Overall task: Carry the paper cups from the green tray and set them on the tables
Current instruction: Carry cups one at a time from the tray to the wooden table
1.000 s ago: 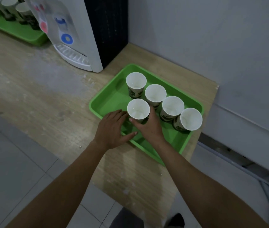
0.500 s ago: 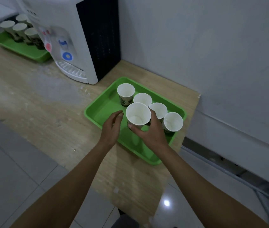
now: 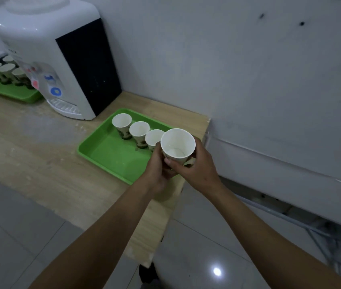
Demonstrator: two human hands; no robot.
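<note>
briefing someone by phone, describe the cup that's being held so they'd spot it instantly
Right of the white water dispenser on the wooden table lies a green tray. At its right end the left hand and right hand hold one paper cup, raised while the other cups stand in a row.

Open room: bare wood of the table point(image 3: 40, 163) across centre-left, plus the bare near-left half of the green tray point(image 3: 107, 151), reachable from lower left. In the way: water dispenser point(image 3: 61, 59) upper left, wall point(image 3: 248, 69) close behind the tray, 3 paper cups point(image 3: 139, 129) in a row along its far side, & left hand point(image 3: 159, 170) + right hand point(image 3: 198, 170) gripping a raised cup point(image 3: 178, 143) over its right end. Second tray point(image 3: 9, 91) w/ cups takes the upper-left corner.
</note>
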